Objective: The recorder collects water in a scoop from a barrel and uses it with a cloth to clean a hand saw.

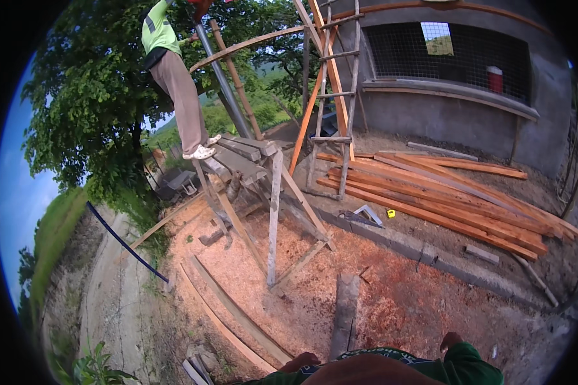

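Observation:
Low in the head view, my left hand (302, 362) is close to my body, beside the lower end of a long board (241, 313) on the ground. My right hand (451, 341) is at my other side, below a dark green sleeve, over reddish ground. No object shows in either hand; the fingers are too small and partly hidden to judge. Ahead of me a weathered plank (345, 314) lies in the sawdust. Farther off, a metal square (370, 214) and a yellow tape measure (391, 213) lie by a low concrete edge.
A person in a lime shirt (162, 35) stands on a wooden trestle platform (273, 221). A wooden ladder (334, 96) stands beside slanted timbers. Orange-brown lumber (430, 199) is piled before a grey wall (424, 106) with a meshed window. A dark pipe (127, 244) lies left.

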Demonstrator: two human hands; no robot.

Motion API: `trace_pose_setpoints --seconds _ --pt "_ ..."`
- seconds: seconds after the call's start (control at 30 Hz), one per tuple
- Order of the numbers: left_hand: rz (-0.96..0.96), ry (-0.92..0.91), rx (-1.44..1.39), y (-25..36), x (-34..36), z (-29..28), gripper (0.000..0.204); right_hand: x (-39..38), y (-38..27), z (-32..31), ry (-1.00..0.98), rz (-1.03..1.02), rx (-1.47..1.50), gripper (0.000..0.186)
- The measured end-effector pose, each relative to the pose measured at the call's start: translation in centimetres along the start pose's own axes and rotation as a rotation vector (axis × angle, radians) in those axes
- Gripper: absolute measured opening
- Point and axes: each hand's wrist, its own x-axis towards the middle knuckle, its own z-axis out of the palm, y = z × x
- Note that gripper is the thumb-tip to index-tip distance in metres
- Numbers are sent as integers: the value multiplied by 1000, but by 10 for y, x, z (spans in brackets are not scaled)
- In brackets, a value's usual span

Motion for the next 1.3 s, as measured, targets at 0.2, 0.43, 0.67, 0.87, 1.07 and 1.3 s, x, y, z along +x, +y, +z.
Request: trace_pose_setpoints --seconds 0.2,0.43,0.67,0.87,1.07,1.3 --pt "-36 -170 86 4 2 9 49 -5 1 -2 -47 -26 24 37" --pt "37 -164 67 15 -16 -5 48 -18 -7 -7 -108 -49 77 38" --pt "48 -158 53 12 -20 -11 47 9 -19 10 107 62 153 44" --pt "50 -150 51 11 -26 -19 46 40 -8 23 -4 -217 373 39" --pt "23 -105 31 13 -30 -29 46 48 -16 29 67 -210 328 32" --pt "-38 52 -53 47 -36 -48 45 57 5 38 -205 -229 67 41"
